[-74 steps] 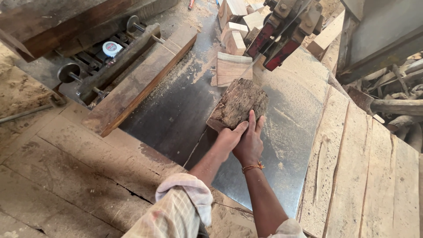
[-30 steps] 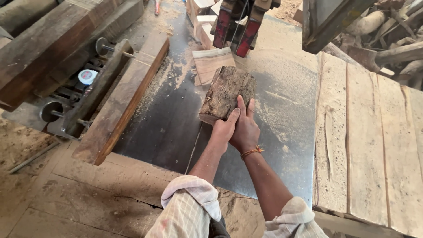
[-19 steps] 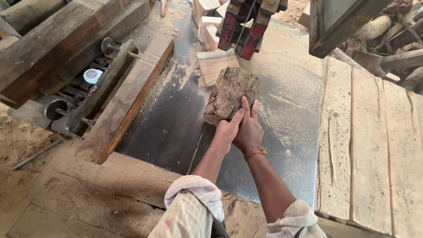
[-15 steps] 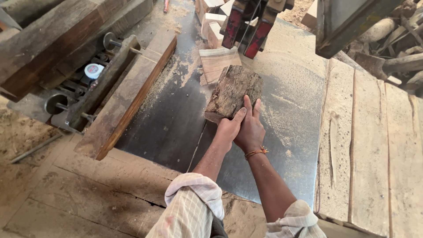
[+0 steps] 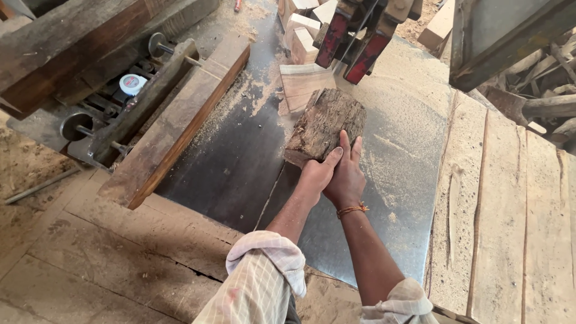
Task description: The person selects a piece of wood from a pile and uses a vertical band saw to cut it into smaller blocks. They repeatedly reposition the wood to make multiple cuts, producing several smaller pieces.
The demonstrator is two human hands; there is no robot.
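We see a dark metal tabletop (image 5: 240, 162) dusted with sawdust, pale planks (image 5: 510, 210) right of our hands, worn boards (image 5: 90, 252) left.

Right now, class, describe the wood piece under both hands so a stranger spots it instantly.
Find the dark metal saw table. Near its far end, before the red blade guides, lies the bark-covered block. Unlike the pale cut offcuts beyond, it is rough and dark brown.

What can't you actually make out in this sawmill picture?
Head view, the only one:
- The near end of the bark-covered block: covered by the left hand and right hand.
- The saw blade: hidden among the red guides.
- The cut pieces behind: cut off by the top edge.
- The small round white thing: too small to identify.
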